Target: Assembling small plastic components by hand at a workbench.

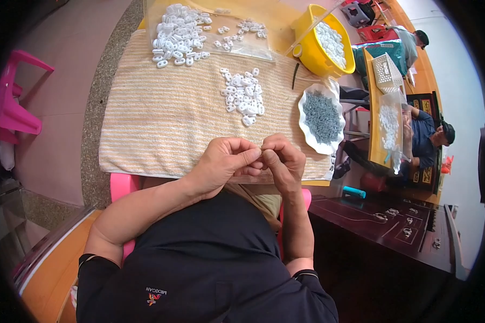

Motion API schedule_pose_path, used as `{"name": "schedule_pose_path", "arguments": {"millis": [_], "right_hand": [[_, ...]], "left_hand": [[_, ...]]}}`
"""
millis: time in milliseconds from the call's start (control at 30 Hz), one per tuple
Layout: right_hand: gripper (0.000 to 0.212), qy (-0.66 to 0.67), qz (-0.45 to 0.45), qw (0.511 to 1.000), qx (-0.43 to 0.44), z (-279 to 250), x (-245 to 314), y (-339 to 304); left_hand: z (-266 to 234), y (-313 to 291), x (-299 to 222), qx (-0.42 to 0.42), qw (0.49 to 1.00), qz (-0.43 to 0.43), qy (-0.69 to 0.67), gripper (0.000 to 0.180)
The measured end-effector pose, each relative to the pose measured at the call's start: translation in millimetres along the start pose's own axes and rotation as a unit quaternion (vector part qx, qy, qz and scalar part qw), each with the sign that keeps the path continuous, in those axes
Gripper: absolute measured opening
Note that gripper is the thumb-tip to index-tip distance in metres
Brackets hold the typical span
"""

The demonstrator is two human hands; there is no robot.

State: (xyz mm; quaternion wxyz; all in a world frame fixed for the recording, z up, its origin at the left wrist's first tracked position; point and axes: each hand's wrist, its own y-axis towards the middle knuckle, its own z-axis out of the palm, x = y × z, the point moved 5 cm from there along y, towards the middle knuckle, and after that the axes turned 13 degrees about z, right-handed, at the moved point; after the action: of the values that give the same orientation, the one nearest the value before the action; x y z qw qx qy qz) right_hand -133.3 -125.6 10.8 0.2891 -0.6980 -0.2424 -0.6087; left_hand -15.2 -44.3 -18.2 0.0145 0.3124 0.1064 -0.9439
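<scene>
My left hand [233, 160] and my right hand [282, 159] meet over the near edge of the towel-covered table. Both have thumb and forefinger pinched together, tip to tip. Whatever sits between the fingertips is too small to make out. Beyond the hands, a small pile of white plastic pieces with oval holes [242, 94] lies on the striped towel [161, 118]. To the right stands a white scalloped dish [303, 125] filled with small grey translucent pieces [322, 116].
A larger heap of white pieces [175, 35] lies at the far left in a clear tray [256, 52]. A yellow basin [303, 40] of white pieces stands far right, near a thin black strip [295, 75]. Other people sit at a side table [375, 118]. A pink stool [21, 110] stands left.
</scene>
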Motion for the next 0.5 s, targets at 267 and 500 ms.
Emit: {"name": "schedule_pose_path", "arguments": {"millis": [267, 500], "right_hand": [[0.007, 0.066, 0.042, 0.997, -0.026, -1, -11, 1], [0.008, 0.051, 0.031, 0.998, -0.028, 1, -15, 3]], "left_hand": [[-7, 2, 0, -0.017, 0.998, 0.036, 0.038, 0.012], [-7, 3, -3, -0.036, 0.998, 0.045, 0.029, 0.016]]}}
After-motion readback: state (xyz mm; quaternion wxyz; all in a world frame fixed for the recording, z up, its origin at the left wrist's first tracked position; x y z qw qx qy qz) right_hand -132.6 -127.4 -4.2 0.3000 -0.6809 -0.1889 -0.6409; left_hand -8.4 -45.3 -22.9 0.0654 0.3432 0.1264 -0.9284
